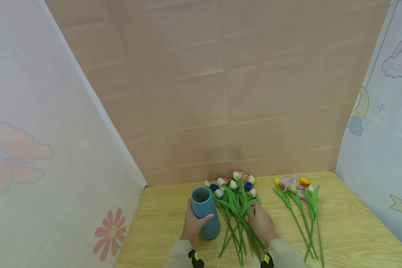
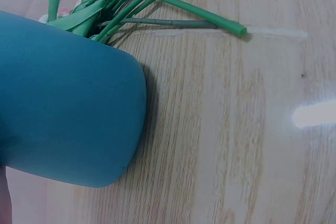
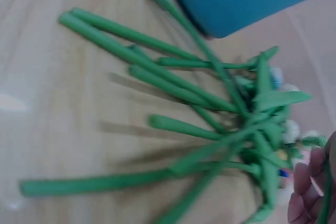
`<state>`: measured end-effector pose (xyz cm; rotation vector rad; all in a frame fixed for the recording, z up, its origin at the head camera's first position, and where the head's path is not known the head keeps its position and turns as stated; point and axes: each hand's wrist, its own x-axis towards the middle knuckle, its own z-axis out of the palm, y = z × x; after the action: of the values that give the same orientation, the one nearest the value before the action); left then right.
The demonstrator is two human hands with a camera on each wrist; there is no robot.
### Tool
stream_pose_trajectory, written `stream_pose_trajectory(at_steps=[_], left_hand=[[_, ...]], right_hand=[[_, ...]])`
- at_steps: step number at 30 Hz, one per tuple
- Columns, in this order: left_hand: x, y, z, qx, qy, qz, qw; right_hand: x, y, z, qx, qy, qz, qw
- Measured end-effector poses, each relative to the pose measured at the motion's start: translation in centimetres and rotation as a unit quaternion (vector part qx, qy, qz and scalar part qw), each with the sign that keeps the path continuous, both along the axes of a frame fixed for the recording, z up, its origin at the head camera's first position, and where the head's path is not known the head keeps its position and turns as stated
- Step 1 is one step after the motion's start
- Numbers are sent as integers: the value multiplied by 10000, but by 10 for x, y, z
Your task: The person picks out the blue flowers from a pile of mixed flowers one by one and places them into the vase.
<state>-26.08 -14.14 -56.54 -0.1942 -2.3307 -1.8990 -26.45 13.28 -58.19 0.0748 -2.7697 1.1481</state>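
Note:
A blue vase (image 1: 210, 219) stands on the table, its round mouth facing up and leaning slightly. My left hand (image 1: 191, 225) grips it from the left side, thumb across its front; in the left wrist view the vase (image 2: 68, 103) covers nearly all of that hand. Right of the vase lies a loose bunch of artificial tulips (image 1: 234, 201), with white, blue, pink and yellow heads and crossing green stems. At the bunch's right side my right hand (image 1: 262, 224) has its fingers curled. In the right wrist view those fingers (image 3: 300, 203) pinch a green flower stem (image 3: 326, 190); its bloom cannot be singled out.
Farther right, a smaller group of flowers (image 1: 301, 201) with yellow, lilac and orange heads lies on the wooden table (image 1: 348, 223). A brown cloth wall (image 1: 221, 93) rises behind. Printed white sheets hang at the left (image 1: 63, 149) and right.

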Motion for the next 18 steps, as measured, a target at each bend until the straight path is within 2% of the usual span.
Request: stream_pose_trajectory(at_steps=[6, 10, 15, 18], left_hand=[[0, 0, 0, -6, -22, 38, 10000], [0, 0, 0, -74, -5, 45, 10000], [0, 0, 1, -70, 76, 17, 9999], [0, 1, 2, -52, 96, 22, 9999]], right_hand=[[2, 20, 37, 44, 444, -32, 9990], [3, 37, 55, -91, 1090, -127, 9939], [9, 58, 74, -327, 2108, -467, 9759], [11, 69, 80, -315, 2623, -696, 9620]])
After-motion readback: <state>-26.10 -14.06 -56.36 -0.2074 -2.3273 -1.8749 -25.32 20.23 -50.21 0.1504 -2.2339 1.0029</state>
